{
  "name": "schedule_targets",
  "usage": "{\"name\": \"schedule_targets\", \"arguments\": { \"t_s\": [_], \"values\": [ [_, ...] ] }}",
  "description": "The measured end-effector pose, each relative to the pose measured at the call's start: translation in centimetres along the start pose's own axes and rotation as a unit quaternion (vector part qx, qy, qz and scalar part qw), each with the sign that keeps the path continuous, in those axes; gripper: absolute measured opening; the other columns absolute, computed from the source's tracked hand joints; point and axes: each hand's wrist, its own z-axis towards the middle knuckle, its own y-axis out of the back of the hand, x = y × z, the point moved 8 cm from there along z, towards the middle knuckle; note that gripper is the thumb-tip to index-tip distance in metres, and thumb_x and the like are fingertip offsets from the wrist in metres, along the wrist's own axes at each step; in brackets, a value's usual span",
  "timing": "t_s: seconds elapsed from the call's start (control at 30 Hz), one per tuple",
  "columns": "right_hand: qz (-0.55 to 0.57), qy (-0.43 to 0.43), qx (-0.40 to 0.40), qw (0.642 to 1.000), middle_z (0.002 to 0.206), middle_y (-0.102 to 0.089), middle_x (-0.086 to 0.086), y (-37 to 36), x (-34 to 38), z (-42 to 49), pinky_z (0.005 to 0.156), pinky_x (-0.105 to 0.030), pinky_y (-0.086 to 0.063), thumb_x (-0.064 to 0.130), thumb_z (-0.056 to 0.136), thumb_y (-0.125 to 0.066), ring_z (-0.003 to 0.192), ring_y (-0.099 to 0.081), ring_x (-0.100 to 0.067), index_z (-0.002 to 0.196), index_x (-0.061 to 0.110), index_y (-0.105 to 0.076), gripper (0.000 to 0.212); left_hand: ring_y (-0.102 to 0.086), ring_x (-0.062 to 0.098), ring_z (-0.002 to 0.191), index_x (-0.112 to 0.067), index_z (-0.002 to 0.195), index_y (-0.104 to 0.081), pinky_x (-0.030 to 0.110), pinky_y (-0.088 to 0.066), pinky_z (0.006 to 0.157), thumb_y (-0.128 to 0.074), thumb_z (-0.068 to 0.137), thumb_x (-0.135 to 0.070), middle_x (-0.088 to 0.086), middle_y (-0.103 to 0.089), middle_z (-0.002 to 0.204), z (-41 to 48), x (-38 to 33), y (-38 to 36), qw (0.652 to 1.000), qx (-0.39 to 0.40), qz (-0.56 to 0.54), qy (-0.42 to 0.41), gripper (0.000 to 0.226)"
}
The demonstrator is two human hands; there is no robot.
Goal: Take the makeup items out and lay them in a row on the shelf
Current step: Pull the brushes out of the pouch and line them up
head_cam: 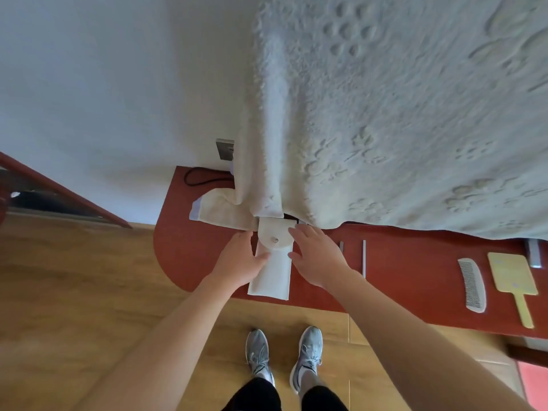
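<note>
A long white pouch [274, 271] with a rounded snap flap lies on the red-brown shelf [400, 262], its far end under the edge of a hanging cream blanket. My left hand [240, 262] rests at the pouch's left side, thumb touching its edge. On the right side of the pouch is my right hand [317, 256], fingers spread and relaxed, fingertips near the flap. Two thin white sticks [364, 258] lie on the shelf just right of my right hand. What is inside the pouch is hidden.
A white comb [473, 284] and a yellow hand mirror [514, 284] lie at the shelf's right end. The cream blanket [385, 114] hangs over the shelf's back. A black cord [201, 176] and wall socket [225, 149] sit at the left. Wooden floor and my shoes are below.
</note>
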Motion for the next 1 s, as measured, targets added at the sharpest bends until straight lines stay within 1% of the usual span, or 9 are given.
{"name": "schedule_targets", "arguments": {
  "t_s": [0.13, 0.27, 0.37, 0.5, 0.57, 0.67, 0.77, 0.83, 1.0],
  "values": [
    [-0.025, 0.034, 0.013, 0.999, 0.155, -0.031, 0.000, -1.3, -0.1, 1.5, 0.110, -0.038, -0.031, 0.032, 0.098, -0.050, 0.140, -0.027, -0.024, 0.148, 0.024, -0.035, 0.054, -0.050, 0.021, 0.127, -0.019, 0.143, -0.042, 0.043, -0.047, 0.103, -0.066, 0.079, -0.052, 0.001, -0.052, 0.138, 1.1, 1.2, -1.5, 0.999, 0.015, -0.009, 0.038, 0.076],
    [-0.035, 0.054, 0.012, 0.998, 0.155, -0.031, 0.001, -2.3, -0.1, 2.2, 0.111, -0.038, -0.030, 0.028, 0.097, -0.051, 0.139, -0.028, -0.024, 0.147, 0.026, -0.036, 0.052, -0.060, 0.017, 0.105, -0.021, 0.126, -0.053, 0.038, -0.055, 0.087, -0.070, 0.076, -0.044, -0.004, -0.062, 0.114, 1.5, 1.2, -2.2, 0.999, 0.017, -0.029, 0.034, 0.057],
    [-0.035, 0.059, 0.001, 0.998, 0.154, -0.033, 0.002, -2.7, -0.2, 2.4, 0.110, -0.037, -0.031, 0.025, 0.097, -0.052, 0.138, -0.030, -0.024, 0.147, 0.026, -0.038, 0.052, -0.063, 0.014, 0.096, -0.020, 0.122, -0.055, 0.031, -0.056, 0.077, -0.074, 0.075, -0.034, -0.005, -0.064, 0.108, 1.7, 1.2, -2.4, 0.996, 0.020, -0.076, 0.047, 0.053],
    [-0.022, 0.059, -0.027, 0.998, 0.145, -0.045, -0.002, -2.7, -0.2, 2.5, 0.105, -0.039, -0.038, 0.016, 0.092, -0.059, 0.129, -0.042, -0.027, 0.138, 0.021, -0.051, 0.047, -0.064, 0.010, 0.085, -0.020, 0.113, -0.058, 0.023, -0.051, 0.063, -0.074, 0.075, -0.027, -0.005, -0.066, 0.101, 1.7, 0.8, -2.4, 0.990, 0.035, -0.120, 0.061, 0.041],
    [-0.012, 0.062, -0.049, 0.997, 0.134, -0.055, -0.004, -2.5, -0.1, 2.4, 0.097, -0.042, -0.046, 0.010, 0.084, -0.067, 0.118, -0.052, -0.030, 0.127, 0.018, -0.061, 0.044, -0.065, 0.009, 0.083, -0.019, 0.108, -0.061, 0.020, -0.048, 0.060, -0.075, 0.077, -0.024, -0.004, -0.067, 0.098, 1.4, 0.5, -2.3, 0.988, 0.040, -0.137, 0.061, 0.034],
    [0.008, 0.067, -0.094, 0.993, 0.120, -0.064, -0.004, -1.9, 0.0, 1.7, 0.083, -0.042, -0.054, 0.008, 0.074, -0.076, 0.103, -0.061, -0.031, 0.112, 0.016, -0.068, 0.039, -0.067, 0.011, 0.084, -0.017, 0.107, -0.065, 0.022, -0.049, 0.063, -0.077, 0.076, -0.019, -0.004, -0.069, 0.095, 0.8, 0.3, -2.1, 0.981, 0.055, -0.178, 0.060, 0.033],
    [0.025, 0.092, -0.141, 0.985, 0.115, -0.065, -0.002, -0.9, 0.6, 0.3, 0.076, -0.040, -0.053, 0.009, 0.074, -0.076, 0.098, -0.061, -0.028, 0.109, 0.018, -0.069, 0.036, -0.069, 0.012, 0.090, -0.020, 0.109, -0.065, 0.032, -0.058, 0.078, -0.078, 0.076, -0.015, -0.005, -0.072, 0.099, -0.3, 0.2, -1.7, 0.967, 0.080, -0.231, 0.068, 0.037],
    [0.029, 0.107, -0.172, 0.979, 0.112, -0.066, -0.003, 0.0, 0.8, -0.9, 0.074, -0.039, -0.051, 0.008, 0.076, -0.074, 0.094, -0.061, -0.028, 0.107, 0.017, -0.069, 0.033, -0.069, 0.012, 0.092, -0.022, 0.109, -0.065, 0.037, -0.058, 0.084, -0.078, 0.075, -0.011, -0.006, -0.072, 0.100, -1.0, -0.4, -1.4, 0.963, 0.088, -0.249, 0.054, 0.037],
    [0.037, 0.109, -0.246, 0.962, 0.104, -0.067, -0.001, 2.8, 0.5, -3.7, 0.074, -0.036, -0.049, 0.007, 0.078, -0.073, 0.088, -0.061, -0.027, 0.099, 0.017, -0.071, 0.024, -0.070, 0.013, 0.092, -0.021, 0.111, -0.061, 0.040, -0.057, 0.086, -0.079, 0.075, -0.010, -0.005, -0.072, 0.102, -2.8, -2.8, -0.5, 0.960, 0.097, -0.261, 0.030, 0.042]
  ]
}}
